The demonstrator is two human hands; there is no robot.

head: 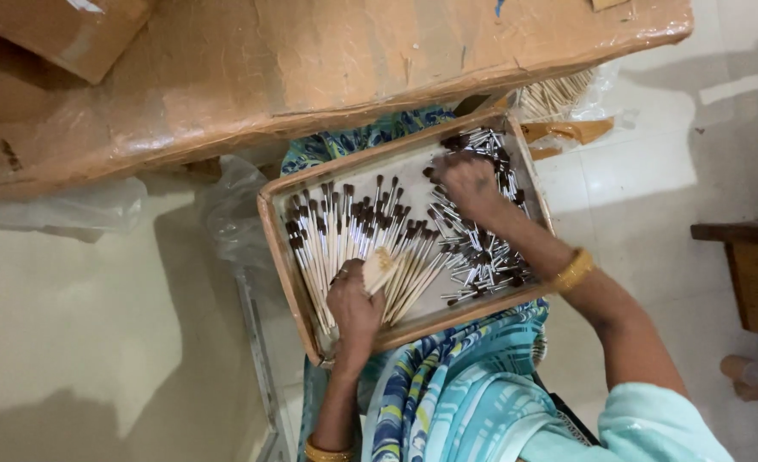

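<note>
Gripping brush handles near the tray edge, left hand; right hand spread on ferrules.

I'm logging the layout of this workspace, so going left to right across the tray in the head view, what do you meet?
Tray's left wooden rim → row of small brushes with pale handles → left hand holding a bundle of pale sticks → right hand on the loose heap of metal-ferruled brush heads → yellow bangle.

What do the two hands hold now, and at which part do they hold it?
The left hand holds a bundle of pale sticks around its lower part. The right hand rests on the brush heads in the tray; no clear hold shows.
</note>
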